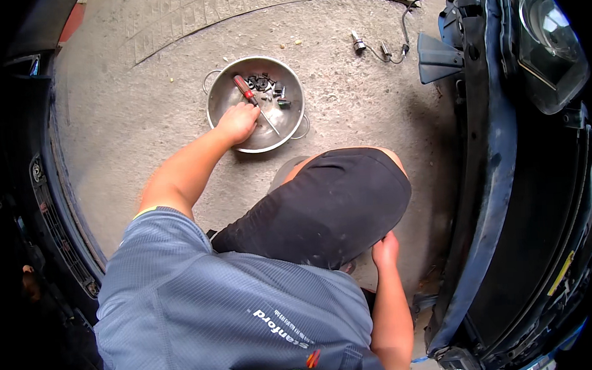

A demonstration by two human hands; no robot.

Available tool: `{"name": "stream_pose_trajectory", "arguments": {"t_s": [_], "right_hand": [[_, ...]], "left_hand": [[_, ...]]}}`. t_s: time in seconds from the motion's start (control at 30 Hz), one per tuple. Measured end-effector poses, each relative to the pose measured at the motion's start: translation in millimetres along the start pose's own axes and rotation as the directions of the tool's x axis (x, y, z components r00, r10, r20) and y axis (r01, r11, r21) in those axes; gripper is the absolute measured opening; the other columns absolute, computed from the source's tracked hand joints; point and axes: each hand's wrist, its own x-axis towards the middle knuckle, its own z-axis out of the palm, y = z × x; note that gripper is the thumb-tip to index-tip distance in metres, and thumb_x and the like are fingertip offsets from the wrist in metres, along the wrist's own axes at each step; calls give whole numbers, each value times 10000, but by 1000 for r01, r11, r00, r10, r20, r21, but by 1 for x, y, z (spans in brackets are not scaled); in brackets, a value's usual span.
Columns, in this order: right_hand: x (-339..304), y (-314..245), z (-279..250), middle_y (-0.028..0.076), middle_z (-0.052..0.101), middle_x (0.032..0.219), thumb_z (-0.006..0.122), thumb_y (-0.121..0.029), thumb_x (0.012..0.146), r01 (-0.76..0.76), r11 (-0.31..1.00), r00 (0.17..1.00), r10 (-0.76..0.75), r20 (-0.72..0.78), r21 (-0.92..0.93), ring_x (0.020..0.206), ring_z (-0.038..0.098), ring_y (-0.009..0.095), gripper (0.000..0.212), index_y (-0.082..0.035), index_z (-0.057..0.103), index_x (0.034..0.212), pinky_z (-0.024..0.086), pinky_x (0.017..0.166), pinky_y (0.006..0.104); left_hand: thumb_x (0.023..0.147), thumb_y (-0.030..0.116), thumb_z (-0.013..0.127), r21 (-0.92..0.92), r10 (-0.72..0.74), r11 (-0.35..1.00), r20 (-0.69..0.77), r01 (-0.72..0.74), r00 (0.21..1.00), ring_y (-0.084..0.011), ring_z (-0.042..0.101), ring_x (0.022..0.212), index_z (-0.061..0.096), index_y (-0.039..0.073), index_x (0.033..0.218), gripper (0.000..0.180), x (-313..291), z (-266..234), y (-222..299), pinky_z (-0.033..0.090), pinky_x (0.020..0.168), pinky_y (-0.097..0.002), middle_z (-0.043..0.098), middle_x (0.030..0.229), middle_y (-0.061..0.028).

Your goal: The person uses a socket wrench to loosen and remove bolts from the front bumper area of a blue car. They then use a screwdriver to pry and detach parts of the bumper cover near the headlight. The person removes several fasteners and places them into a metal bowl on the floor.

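A round stainless steel basin [218, 108] with two wire handles sits on the ground in front of me. Inside it a screwdriver [243, 86] with a red and black handle lies slanted, its metal shaft pointing to the lower right. My left hand [240, 122] reaches over the basin's near rim, fingers curled closed at the screwdriver's black collar. Beside the screwdriver is a small heap of dark clips and fasteners [263, 83]. My right hand [385, 251] hangs against the underside of my bent leg in dark shorts [331, 203]; its fingers are mostly hidden there.
At the right stands a car's exposed front end, with a bumper beam [495, 173] and a headlight [550, 40]. A bulb with a plug [358, 43] and a black cable [405, 32] lie on the rough concrete [141, 93]. A dark panel [49, 193] runs along the left.
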Motion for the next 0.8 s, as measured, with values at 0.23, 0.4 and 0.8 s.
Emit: {"name": "stream_pose_trajectory", "arguments": {"t_s": [0.23, 0.4, 0.8], "right_hand": [[-2, -6, 8, 200, 718, 920, 658, -220, 936, 9, 1000, 999, -9, 33, 3, 863, 698, 364, 248, 15, 646, 1012, 532, 782, 433], [4, -4, 7, 229, 700, 1101, 645, -268, 936, -48, 990, 994, 60, 89, -133, 1063, 663, 406, 295, -34, 669, 1114, 519, 927, 479], [55, 4, 69, 190, 671, 1246, 648, -241, 908, -14, 982, 936, 79, 342, -186, 1178, 631, 369, 368, -104, 634, 1249, 507, 999, 456]], "left_hand": [[888, 139, 571, 127, 1, 992, -126, 15, 992, -292, 591, 1095, 625, 89, 1119, 243, 11, -20, -8, 507, 888, -459, 617, 1105, -106], [884, 149, 564, 312, 101, 950, -249, -19, 963, -358, 477, 1311, 669, 167, 1246, 377, 32, -15, -28, 410, 1040, -503, 531, 1375, -157], [873, 197, 699, 190, 158, 976, -296, -105, 942, -353, 664, 873, 599, 100, 968, 168, 22, -139, 9, 524, 796, -461, 650, 906, -135]]}}
